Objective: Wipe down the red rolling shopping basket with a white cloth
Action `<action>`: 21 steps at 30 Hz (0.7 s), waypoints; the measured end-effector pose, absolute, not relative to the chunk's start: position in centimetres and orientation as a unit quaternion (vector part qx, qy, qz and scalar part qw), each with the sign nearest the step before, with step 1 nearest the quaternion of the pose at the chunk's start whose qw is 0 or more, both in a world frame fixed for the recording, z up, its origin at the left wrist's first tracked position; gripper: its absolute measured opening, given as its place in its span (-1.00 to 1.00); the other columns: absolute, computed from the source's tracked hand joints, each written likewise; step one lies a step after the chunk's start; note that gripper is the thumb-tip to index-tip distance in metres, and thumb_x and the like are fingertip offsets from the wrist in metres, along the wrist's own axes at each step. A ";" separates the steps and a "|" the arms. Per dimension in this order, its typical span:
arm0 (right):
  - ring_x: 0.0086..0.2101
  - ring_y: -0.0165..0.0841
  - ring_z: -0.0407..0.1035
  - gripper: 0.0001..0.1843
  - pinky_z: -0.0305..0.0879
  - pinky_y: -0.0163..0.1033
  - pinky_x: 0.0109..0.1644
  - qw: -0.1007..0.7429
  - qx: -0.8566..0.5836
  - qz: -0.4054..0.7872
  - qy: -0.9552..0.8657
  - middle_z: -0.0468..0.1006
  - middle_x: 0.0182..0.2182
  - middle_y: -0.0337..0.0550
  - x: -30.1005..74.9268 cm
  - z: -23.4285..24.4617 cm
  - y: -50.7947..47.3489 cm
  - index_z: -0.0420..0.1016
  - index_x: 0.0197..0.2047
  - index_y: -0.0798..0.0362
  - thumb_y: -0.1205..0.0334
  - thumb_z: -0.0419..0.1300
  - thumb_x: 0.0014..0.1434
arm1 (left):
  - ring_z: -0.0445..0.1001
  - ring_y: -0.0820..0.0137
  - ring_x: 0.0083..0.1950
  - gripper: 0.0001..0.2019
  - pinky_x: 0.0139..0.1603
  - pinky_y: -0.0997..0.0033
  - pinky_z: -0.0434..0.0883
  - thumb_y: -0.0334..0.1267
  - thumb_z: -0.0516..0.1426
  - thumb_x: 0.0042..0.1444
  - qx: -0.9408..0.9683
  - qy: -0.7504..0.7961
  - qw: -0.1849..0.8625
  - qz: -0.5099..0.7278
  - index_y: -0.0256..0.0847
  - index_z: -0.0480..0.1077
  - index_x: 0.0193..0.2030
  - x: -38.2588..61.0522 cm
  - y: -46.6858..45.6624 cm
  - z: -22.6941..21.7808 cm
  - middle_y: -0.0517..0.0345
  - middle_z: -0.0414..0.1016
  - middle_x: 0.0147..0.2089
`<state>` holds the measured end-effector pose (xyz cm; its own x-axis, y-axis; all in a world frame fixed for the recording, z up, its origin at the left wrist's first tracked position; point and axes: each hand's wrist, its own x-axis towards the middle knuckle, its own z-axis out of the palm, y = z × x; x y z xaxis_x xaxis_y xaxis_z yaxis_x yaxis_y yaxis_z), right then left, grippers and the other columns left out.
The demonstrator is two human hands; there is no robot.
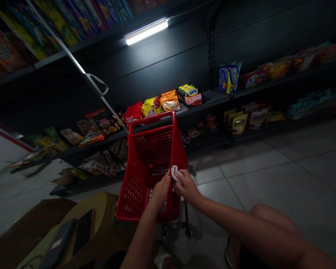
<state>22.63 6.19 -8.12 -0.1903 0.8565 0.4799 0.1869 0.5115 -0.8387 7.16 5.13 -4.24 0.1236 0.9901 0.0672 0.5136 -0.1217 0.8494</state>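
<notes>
A person's right hand (188,188) has its fingers closed around a folded white cloth (176,172), held against the right-hand rim of a red shopping cart (126,175). The left hand (160,189) is at the same rim, just beside the cloth; whether its fingers grip cannot be told. The cart stands on a tiled floor (254,179) before dark shelves (214,98) of snack packets (170,101), under a lit tube lamp (147,31). Near its left side, a phone (84,231) lies on a rounded, yellowish surface (102,203).

red cart (132,186): slotted plastic, wheeled, upright on floor (257,168)
white cloth (175,173): bunched, partly hidden, at cart's right rim edge
</notes>
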 end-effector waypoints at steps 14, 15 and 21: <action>-0.11 -0.29 0.44 -0.64 0.39 -0.20 -0.03 0.478 -0.196 0.420 -0.746 0.47 -0.13 -0.15 21.0 -14.4 -0.4 0.61 -0.21 -0.06 0.50 0.19 -0.05 | 0.19 0.34 0.43 -0.41 0.47 0.26 0.05 0.04 -0.17 0.35 0.679 0.586 0.274 0.348 -0.26 0.24 0.36 6.5 9.3 -5.1 0.00 0.26 0.40; -0.13 -0.30 0.43 -0.68 0.39 -0.20 -0.05 0.493 -0.213 0.422 -0.731 0.47 -0.16 -0.15 21.1 -14.2 0.0 0.60 -0.24 -0.04 0.47 0.20 -0.04 | 0.19 0.35 0.43 -0.41 0.46 0.26 0.05 0.04 -0.17 0.36 0.682 0.582 0.273 0.349 -0.25 0.23 0.36 6.4 9.3 -5.2 0.01 0.26 0.40; 0.05 -0.23 0.35 -0.74 0.28 -0.08 0.20 0.634 -0.409 0.364 -0.546 0.46 -0.01 -0.07 21.0 -10.6 2.5 0.58 -0.14 -0.01 0.33 0.12 0.15 | 0.27 0.33 0.38 -0.42 0.42 0.26 0.13 0.01 -0.14 0.34 0.681 0.585 0.279 0.342 -0.31 0.25 0.33 6.3 8.7 -5.0 -0.08 0.32 0.36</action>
